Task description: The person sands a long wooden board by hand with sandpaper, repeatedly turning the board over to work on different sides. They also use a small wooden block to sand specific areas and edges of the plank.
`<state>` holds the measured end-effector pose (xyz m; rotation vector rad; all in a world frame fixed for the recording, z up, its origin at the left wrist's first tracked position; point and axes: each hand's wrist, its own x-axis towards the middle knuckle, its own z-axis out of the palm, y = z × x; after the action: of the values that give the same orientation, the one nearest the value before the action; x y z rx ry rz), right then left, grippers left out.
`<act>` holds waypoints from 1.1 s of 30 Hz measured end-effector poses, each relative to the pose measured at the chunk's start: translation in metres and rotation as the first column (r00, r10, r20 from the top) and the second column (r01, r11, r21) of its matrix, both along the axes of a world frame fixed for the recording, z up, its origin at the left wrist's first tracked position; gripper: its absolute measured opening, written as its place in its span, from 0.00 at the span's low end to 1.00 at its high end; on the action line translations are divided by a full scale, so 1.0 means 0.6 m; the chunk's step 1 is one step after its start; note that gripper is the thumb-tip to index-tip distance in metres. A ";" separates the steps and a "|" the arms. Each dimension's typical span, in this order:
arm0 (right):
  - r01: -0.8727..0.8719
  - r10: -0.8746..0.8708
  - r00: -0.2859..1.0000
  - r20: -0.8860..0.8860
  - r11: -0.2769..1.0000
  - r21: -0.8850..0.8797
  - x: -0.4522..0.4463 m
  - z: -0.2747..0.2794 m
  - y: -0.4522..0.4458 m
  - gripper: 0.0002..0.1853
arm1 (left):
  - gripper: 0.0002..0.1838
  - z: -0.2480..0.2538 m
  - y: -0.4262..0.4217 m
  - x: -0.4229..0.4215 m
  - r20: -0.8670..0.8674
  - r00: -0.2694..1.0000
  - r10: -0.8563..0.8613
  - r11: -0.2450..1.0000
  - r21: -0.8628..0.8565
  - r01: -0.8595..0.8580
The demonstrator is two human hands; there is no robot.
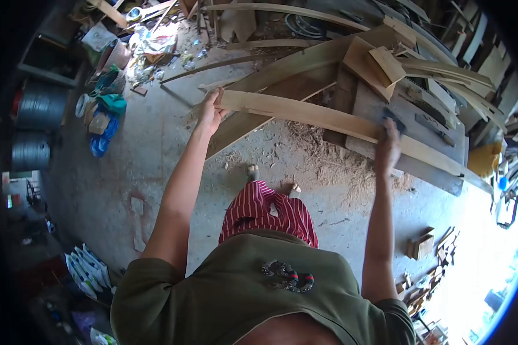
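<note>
Left hand (209,112) grasping plank (311,112) end; right hand (389,145) against it, blurred, grip cannot be told; could twist if left hold loosens.

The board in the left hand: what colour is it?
The board is pale tan, seen in the head view.

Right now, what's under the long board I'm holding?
A slanting plank and the grey bench show on either side of the long board; their stretches directly beneath are hidden.
</note>
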<state>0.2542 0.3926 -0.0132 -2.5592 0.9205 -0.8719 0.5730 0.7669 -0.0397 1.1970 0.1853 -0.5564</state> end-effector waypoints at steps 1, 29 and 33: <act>0.165 -0.163 0.986 -0.022 0.984 0.062 -0.020 -0.005 -0.030 0.19 | 0.12 0.000 0.004 0.006 0.027 0.999 -0.041 0.998 -0.043 0.042; -0.518 0.517 0.855 0.035 0.855 0.012 0.344 0.004 0.479 0.26 | 0.19 -0.023 0.018 0.058 -0.103 0.919 -0.381 0.913 -0.196 0.357; -0.242 0.231 0.962 -0.145 0.968 -0.066 0.235 -0.009 0.314 0.25 | 0.21 -0.010 0.018 0.044 -0.089 0.928 -0.361 0.923 -0.176 0.343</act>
<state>0.3952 0.5810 -0.0186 -2.7562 0.6056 -0.6865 0.5995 0.7778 -0.0456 1.0474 0.0236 -0.9441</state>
